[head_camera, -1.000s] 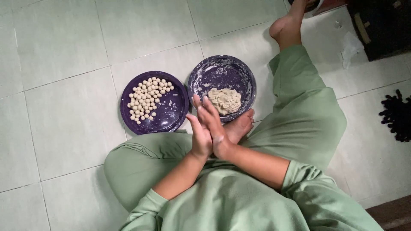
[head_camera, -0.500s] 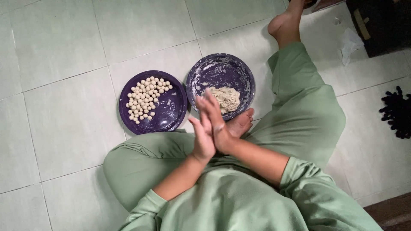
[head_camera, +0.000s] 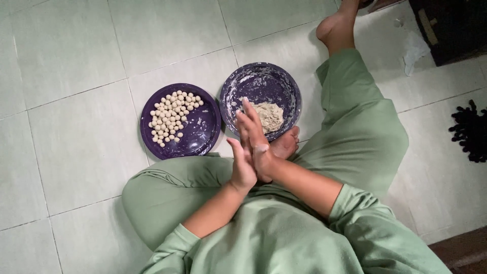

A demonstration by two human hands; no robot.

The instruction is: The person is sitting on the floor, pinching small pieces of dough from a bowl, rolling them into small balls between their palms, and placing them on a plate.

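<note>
I sit on the floor in green clothes with my palms pressed flat together above my lap. My left hand point(head_camera: 242, 167) lies under and behind my right hand point(head_camera: 255, 136), whose fingers reach over the rim of the near plate. A small pale bit of dough point(head_camera: 261, 149) shows between the palms. The purple plate point(head_camera: 284, 86) in front of my hands is smeared with flour and holds a lump of beige dough point(head_camera: 269, 115). To its left a second purple plate point(head_camera: 200, 134) carries several small round dough balls point(head_camera: 171, 116).
Pale green floor tiles lie all around. My bare foot point(head_camera: 285, 144) sits beside my hands and the other foot point(head_camera: 337, 25) is stretched out at the top right. A white crumpled cloth point(head_camera: 413, 50), a dark cabinet point(head_camera: 446, 25) and a black tufted object point(head_camera: 469, 132) are at the right.
My palms have slid against each other, the right hand moving forward over the left. The plates and the dough have not moved.
</note>
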